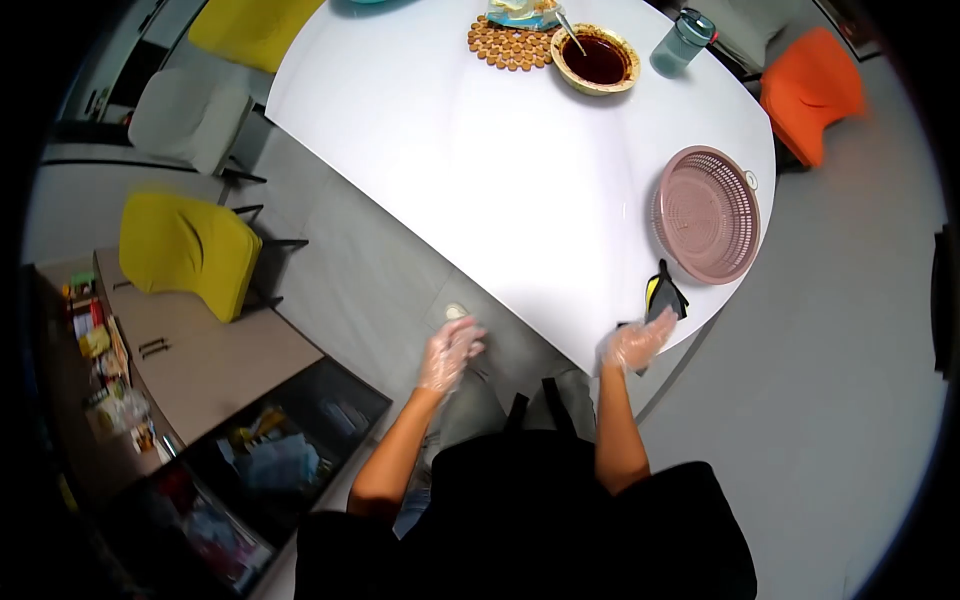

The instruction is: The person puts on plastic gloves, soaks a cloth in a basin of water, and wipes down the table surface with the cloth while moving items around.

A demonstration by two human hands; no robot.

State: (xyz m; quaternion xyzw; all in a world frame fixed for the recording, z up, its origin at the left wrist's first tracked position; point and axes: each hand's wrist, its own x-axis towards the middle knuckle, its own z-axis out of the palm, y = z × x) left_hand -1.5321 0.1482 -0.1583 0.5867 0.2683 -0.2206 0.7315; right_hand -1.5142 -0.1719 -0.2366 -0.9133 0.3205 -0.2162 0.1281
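Observation:
My left hand (452, 354), in a clear plastic glove, hangs in front of the table edge with its fingers loosely spread and nothing seen in them. Over the table's near corner is my right hand (638, 342), also gloved, fingers stretched out. It is beside or on a black, grey and yellow item (664, 294), partly covering it; contact cannot be made out. A pink perforated basket (708, 215) sits just beyond that item and looks empty inside.
On the white table (450, 150) are a bowl of dark red sauce (600, 62) with a spoon, a wooden bead mat (510, 45), a packet and a bottle (682, 44). Yellow chairs (185, 250), a grey chair (190, 118), an orange chair (812, 95) and a cabinet (200, 350) stand around.

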